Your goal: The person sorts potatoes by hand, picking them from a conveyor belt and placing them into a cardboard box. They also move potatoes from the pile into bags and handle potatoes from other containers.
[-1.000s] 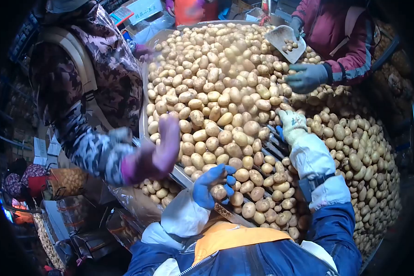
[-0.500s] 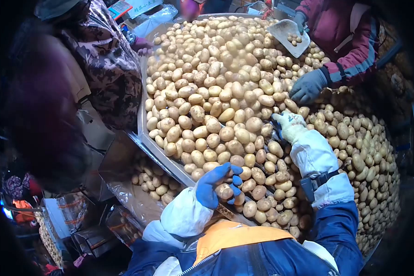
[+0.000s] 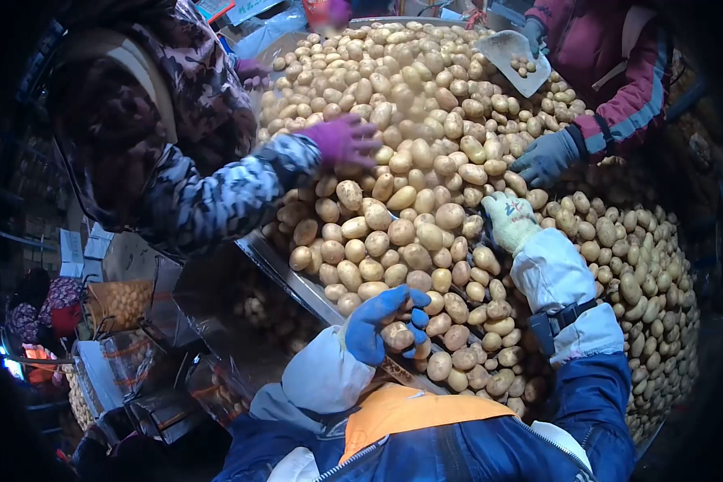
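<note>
My left hand (image 3: 369, 325), in a blue-coated glove, is curled around a potato (image 3: 398, 336) just above the near edge of the metal table (image 3: 297, 287). My right hand (image 3: 510, 221), in a pale glove with its back toward me, reaches down onto the heap of potatoes (image 3: 426, 233). Its fingers point away and down among them; whether they grip one is hidden. A co-worker's grey-gloved hand (image 3: 548, 157) lies on potatoes just beyond my right hand.
A co-worker at left stretches a purple-gloved hand (image 3: 347, 142) over the heap. The person at right holds a white scoop (image 3: 516, 58) with small potatoes. More potatoes (image 3: 635, 281) are piled at right. Plastic-lined boxes (image 3: 112, 377) stand at lower left.
The left co-worker has leaned in, and a purple-gloved hand now extends over the heap. The scoop has shifted slightly right in view. My left hand still holds the potato; my right has barely moved.
</note>
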### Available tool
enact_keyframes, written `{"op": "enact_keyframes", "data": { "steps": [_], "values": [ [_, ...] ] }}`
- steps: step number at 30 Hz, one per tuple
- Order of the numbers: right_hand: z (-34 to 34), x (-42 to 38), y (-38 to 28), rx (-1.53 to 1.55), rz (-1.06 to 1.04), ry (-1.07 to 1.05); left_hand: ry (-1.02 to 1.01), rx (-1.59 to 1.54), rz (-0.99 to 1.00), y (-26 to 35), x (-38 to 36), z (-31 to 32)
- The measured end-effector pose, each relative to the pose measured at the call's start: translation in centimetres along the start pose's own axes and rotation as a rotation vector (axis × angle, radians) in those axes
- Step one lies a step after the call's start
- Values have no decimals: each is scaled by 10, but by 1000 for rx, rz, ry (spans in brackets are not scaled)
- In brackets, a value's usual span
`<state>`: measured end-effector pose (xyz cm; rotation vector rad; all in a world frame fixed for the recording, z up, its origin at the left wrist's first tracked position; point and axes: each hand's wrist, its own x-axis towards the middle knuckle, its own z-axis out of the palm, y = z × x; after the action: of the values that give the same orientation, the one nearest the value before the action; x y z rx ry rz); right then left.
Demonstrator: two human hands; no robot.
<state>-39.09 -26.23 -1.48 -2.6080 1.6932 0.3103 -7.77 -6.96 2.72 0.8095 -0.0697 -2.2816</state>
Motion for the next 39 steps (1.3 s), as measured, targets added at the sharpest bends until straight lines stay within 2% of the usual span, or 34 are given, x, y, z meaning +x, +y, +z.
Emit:
{"op": "enact_keyframes", "data": {
  "steps": [2,3,6,10,12,16,18,19,20,21,22,23,24,26,28,29,32,33,34,37,39],
  "values": [
    [-5,0,3,102,13,-61,-13,-17,-11,0,1,-2],
    [-6,-2,6,112,-17,-10,-4,9,-11,1,1,-1],
    [-7,-3,12,170,40,-41,36,9,-30,4,-2,5],
    [-5,-13,12,242,-12,-45,-51,-113,-78,5,-1,8],
    [-7,-8,4,171,87,-25,-17,-52,-41,2,0,5],
    [6,-4,6,156,216,-29,-135,-112,-40,-3,8,-13],
    [21,-4,14,211,184,105,-272,-299,-62,-6,13,-14],
    [19,-8,10,296,227,120,-220,-223,-41,-5,12,-12],
    [14,-13,10,380,271,141,-319,-246,-54,-6,22,-20],
    [-6,-27,0,562,249,208,-316,-250,-39,-10,30,-23],
    [-13,-36,-7,802,265,170,-311,-256,-30,-14,36,-23],
    [-33,-49,-22,957,223,143,-146,-174,-14,-10,31,-9],
    [-58,-63,-40,1115,181,120,-152,-157,26,-8,30,2],
    [-93,-92,-68,1300,138,-5,-291,-260,12,-13,44,0],
    [-100,-111,-90,1503,59,-73,-284,-266,2,-11,46,11],
    [-117,-117,-99,1523,119,-226,-267,-278,3,-11,46,15],
    [-112,-119,-101,1396,44,-222,-378,-377,-91,-16,63,-1],
    [-107,-123,-102,1525,72,-181,-382,-375,-87,-15,60,4],
    [-110,-126,-102,1521,67,-180,-414,-402,-52,-13,53,11],
    [-115,-133,-99,1449,307,-114,-433,-454,-19,-13,50,9],
    [-98,-138,-91,1417,293,-71,-413,-481,-28,-13,52,2]
  ]
}}
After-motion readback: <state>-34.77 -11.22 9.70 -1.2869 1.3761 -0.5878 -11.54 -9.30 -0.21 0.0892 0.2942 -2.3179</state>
